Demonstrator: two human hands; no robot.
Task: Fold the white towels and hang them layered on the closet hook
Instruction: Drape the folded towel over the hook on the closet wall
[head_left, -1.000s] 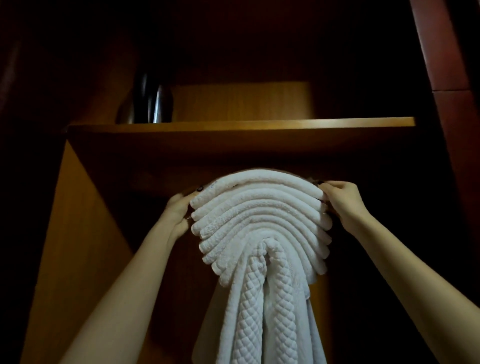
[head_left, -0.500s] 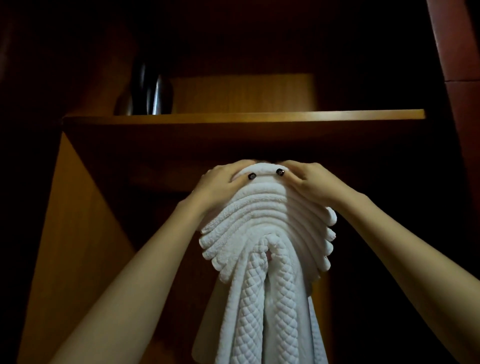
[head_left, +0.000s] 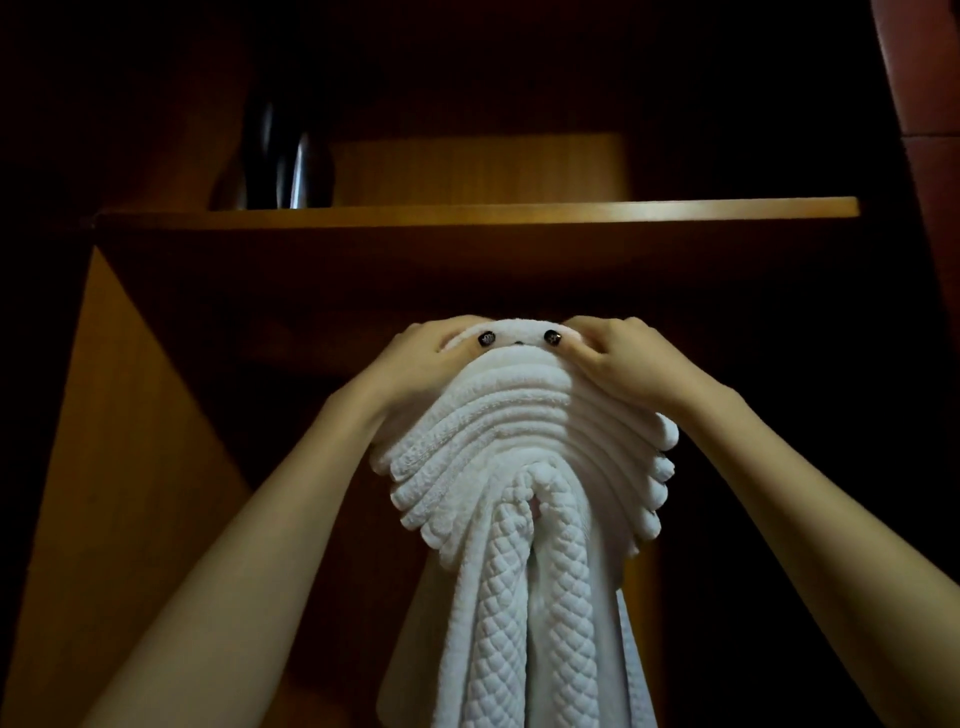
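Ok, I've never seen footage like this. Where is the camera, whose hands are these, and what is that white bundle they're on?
There is no machine: one camera sits on a person's head, looking up into a wooden closet. The left hand and right hand grip the top of the white towels, layered in arches, with a quilted towel hanging down the middle. What they hang from is hidden. Above is a shelf carrying a dark shiny object.
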